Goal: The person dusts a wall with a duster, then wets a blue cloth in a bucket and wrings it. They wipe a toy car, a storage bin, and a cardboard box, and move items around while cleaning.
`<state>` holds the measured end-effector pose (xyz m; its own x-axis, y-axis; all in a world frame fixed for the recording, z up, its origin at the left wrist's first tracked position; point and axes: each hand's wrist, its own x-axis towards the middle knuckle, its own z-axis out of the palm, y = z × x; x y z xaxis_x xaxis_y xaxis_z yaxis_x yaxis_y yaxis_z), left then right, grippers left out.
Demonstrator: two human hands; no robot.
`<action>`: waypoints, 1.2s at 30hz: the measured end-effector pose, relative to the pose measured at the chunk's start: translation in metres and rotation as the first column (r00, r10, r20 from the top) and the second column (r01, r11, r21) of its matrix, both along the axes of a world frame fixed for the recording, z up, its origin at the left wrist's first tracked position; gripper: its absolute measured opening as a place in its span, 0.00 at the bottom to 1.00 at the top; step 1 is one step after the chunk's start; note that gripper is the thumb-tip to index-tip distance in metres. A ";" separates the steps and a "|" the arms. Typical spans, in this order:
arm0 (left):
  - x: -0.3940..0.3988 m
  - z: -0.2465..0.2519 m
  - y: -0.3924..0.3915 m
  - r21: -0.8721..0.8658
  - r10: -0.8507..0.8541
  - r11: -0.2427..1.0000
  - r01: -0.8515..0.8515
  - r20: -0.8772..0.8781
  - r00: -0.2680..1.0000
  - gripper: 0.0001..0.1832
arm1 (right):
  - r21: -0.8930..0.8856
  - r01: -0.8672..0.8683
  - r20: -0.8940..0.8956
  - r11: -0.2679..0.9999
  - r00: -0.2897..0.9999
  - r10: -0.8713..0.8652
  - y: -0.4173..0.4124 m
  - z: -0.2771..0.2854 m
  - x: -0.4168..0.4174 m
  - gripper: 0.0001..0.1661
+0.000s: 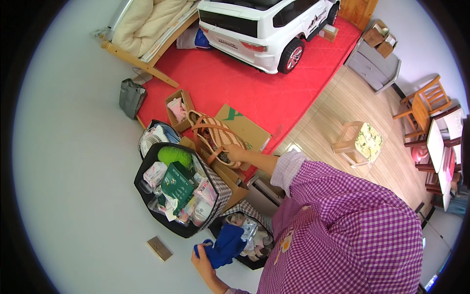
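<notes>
My left hand (pixel 203 262) grips a royal-blue cloth (pixel 227 246) by one end, over a checked storage bag (pixel 257 262) full of clothes and small packages. My right hand (pixel 235 152) is closed on the brown handle side of a striped woven tote bag (pixel 224 134), which leans with its mouth towards me. Between them, a larger black-rimmed checked bag (pixel 154 226) stands open. Inside it lie a dark green box (pixel 177 185), a bright green fuzzy item (pixel 174 157) and several plastic-wrapped packs (pixel 155 173).
A flattened cardboard sheet (pixel 253 128) and an open carton (pixel 188 101) lie on the red mat (pixel 227 81). Beyond stand a white toy car (pixel 238 33) and a wooden bed (pixel 161 73). A grey paper bag (pixel 131 99) is by the wall; a plastic stool (pixel 361 143) stands right.
</notes>
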<state>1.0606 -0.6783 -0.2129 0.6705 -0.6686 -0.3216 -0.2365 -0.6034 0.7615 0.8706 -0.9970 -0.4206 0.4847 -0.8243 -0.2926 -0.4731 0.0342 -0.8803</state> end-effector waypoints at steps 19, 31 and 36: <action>-0.310 -0.008 -0.203 -0.504 -0.520 0.846 0.172 -0.710 0.476 0.14 | 0.246 -0.171 0.219 0.954 0.969 0.117 0.163 0.143 -0.331 0.35; -0.580 -0.021 -0.341 -0.579 -0.868 0.423 0.697 -0.479 0.129 0.09 | -0.089 0.738 0.083 0.669 0.675 -0.733 0.111 0.155 -0.635 0.15; -0.611 0.036 -0.381 -0.665 -0.709 0.604 0.439 -0.700 -0.087 0.11 | 0.332 0.805 0.627 0.492 0.201 -0.753 0.081 0.188 -0.655 0.17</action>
<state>0.4496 -1.0596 -0.1765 -0.6395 -0.7612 -0.1077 0.4364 -0.4748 0.7642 0.2158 -0.9157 -0.2323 -0.4029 -0.8982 -0.1759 0.4242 -0.0129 -0.9055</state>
